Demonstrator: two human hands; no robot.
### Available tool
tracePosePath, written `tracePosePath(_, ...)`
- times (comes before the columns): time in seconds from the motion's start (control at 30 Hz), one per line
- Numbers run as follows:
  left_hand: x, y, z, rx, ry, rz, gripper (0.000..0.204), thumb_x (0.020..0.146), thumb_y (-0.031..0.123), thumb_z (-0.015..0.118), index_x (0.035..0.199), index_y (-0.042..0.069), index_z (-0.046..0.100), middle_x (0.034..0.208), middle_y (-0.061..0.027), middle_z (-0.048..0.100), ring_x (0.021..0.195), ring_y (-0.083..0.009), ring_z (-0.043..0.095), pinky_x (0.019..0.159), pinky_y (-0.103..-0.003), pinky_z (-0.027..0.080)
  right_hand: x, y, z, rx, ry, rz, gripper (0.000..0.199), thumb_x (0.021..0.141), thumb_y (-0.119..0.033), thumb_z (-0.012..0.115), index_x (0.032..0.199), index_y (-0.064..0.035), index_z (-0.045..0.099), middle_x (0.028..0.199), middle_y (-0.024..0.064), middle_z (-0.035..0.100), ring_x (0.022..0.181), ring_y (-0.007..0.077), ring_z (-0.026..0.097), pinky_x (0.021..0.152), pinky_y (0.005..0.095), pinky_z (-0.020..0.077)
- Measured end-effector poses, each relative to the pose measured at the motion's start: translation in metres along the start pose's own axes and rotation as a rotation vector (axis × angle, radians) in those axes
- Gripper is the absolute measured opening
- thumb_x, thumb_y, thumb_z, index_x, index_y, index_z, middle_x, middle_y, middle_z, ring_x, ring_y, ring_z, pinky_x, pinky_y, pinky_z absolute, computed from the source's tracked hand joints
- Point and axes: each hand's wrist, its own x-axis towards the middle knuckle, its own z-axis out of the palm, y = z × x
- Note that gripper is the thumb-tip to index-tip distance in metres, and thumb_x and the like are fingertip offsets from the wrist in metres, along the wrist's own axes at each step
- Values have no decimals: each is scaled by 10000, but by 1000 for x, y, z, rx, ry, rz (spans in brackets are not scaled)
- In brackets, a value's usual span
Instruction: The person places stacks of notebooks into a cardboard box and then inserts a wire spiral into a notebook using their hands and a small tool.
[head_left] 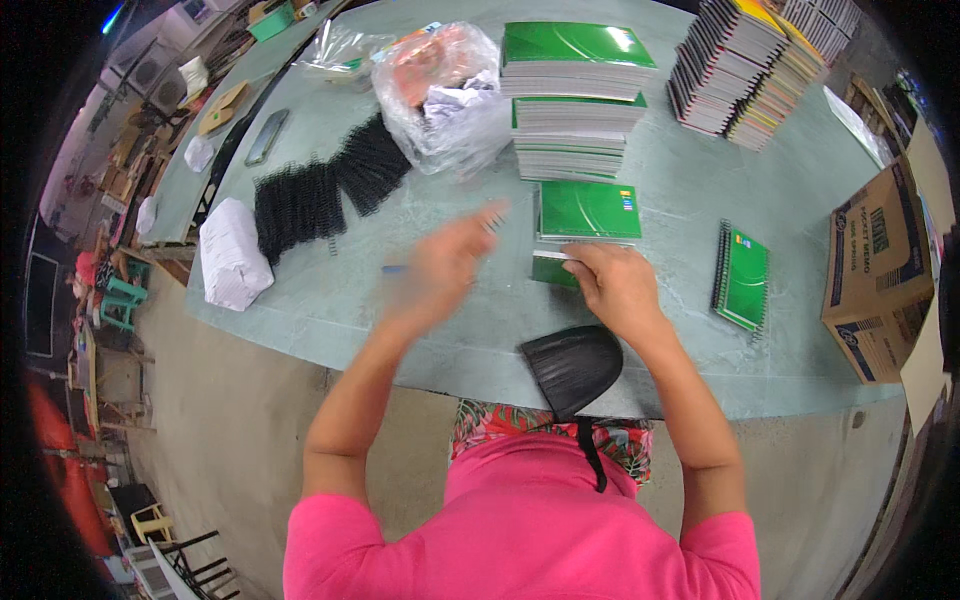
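Evidently, in the head view, the work centres on a green notepad [588, 210] lying on the table [690, 370] in front of the person, just nearer than the tall pad stacks [578, 48]. The right hand [622, 288] touches its near edge, beside another green cover [552, 268] that shows just below; thumb and fingertips lie close together there, but I cannot tell whether they pinch the pages or only press on them. The left hand [450, 260] is lifted to the left of the notepad and badly blurred. Something small and dark shows at its fingertips, though what it is, and whether the fingers are clamped on it, cannot be told.

Black wire coils [300, 205] lie in a tangled heap to the left, near a clear plastic bag [440, 110]. A spiral notebook [742, 277] lies apart on the right, and a black curved pad [575, 365] rests at the table edge.

As a judgement, a loose right hand could let the pages slide out of line, a quick left hand could knock the notepad askew, and careless pulling could snag the coils together.
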Motion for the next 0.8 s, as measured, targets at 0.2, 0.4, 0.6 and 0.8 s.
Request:
tracePosePath(0.2,-16,26,46,43,-28,-147,188,876,206,582,916,23,587,784,-175,622,685,-355,610,593,-405,470,-2,-5,-5,17,19,-8,181,786,-126,625,962,-128,671,720,73,621,678,284,597,603,401,450)
tracePosePath(0.4,-13,28,42,-60,-7,-270,184,887,194,585,909,12,605,728,-140,603,609,-234,577,554,-326,443,-1,-3,-6,35,-13,-5,197,780,-128,624,971,-143,673,714,68,618,677,279,598,594,401,451)
tracePosePath(0.6,-8,20,45,-216,83,-257,170,878,171,602,924,8,613,736,-98,586,588,-154,536,545,-271,424,0,-4,-7,22,-25,-2,190,774,-114,624,955,-139,678,713,71,616,675,285,596,592,402,453)
tracePosePath(0.8,-5,9,40,-200,63,-191,217,833,129,644,1005,7,594,739,-76,569,594,-173,524,561,-275,425,1,-5,-5,68,-47,-14,188,770,-88,621,947,-122,674,718,82,616,682,290,596,599,404,451)
